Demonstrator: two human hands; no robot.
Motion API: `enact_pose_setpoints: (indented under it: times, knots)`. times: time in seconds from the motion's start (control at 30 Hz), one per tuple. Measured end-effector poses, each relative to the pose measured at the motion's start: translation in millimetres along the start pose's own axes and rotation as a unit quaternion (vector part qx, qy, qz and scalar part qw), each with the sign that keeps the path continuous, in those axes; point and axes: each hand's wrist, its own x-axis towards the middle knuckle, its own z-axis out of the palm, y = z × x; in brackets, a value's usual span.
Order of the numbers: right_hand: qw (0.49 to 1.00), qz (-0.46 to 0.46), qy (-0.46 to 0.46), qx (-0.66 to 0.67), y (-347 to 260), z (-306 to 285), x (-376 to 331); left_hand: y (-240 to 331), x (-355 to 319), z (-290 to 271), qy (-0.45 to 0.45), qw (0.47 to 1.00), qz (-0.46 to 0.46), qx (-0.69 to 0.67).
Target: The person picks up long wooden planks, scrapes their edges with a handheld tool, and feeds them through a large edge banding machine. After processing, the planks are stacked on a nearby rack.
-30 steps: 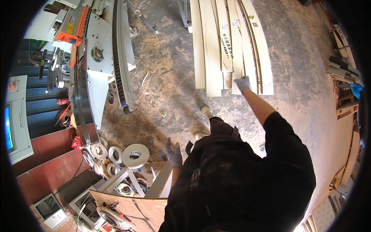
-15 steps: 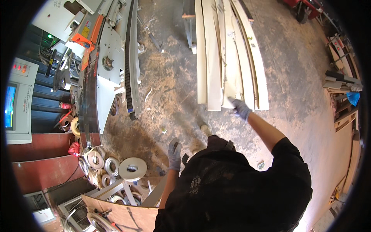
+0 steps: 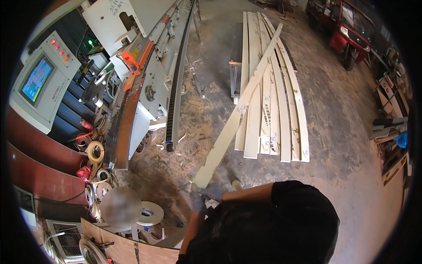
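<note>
A long pale board (image 3: 224, 134) slants from my hands up and to the right, its far part crossing over the other boards. My left hand (image 3: 198, 203), in a grey glove, is closed at the board's near end. Close beside it, my gloved right hand (image 3: 214, 192) is also closed at that end; the fingers of both hands are partly hidden. Ahead and to the right lies a row of long pale strips (image 3: 285, 127) side by side on a low dark stand (image 3: 235, 70). Some strips carry printed marks and scraps of film.
To the left stands a long machine with a dark rail (image 3: 125, 132) and a control panel with a lit screen (image 3: 37, 79). Rolls of edge tape (image 3: 151, 214) lie at the lower left. A red three-wheeled vehicle (image 3: 351, 37) stands far right, and timber (image 3: 391, 167) is stacked below it.
My right hand has come from the strips' near ends to beside my left hand. One board now slants across the others with its near end at my hands. The view has shifted.
</note>
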Motion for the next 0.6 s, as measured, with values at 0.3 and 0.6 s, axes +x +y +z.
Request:
enact_pose_setpoints:
  times: [0.3, 0.6]
  knots:
    - [0.895, -0.157, 0.133, 0.396, -30, -167, 104, 23, -75, -167, 0.159, 0.978, 0.02, -0.13]
    - [0.88, -0.206, 0.126, 0.409, -14, -280, 85, 88, -157, -314, 0.338, 0.89, 0.245, -0.184]
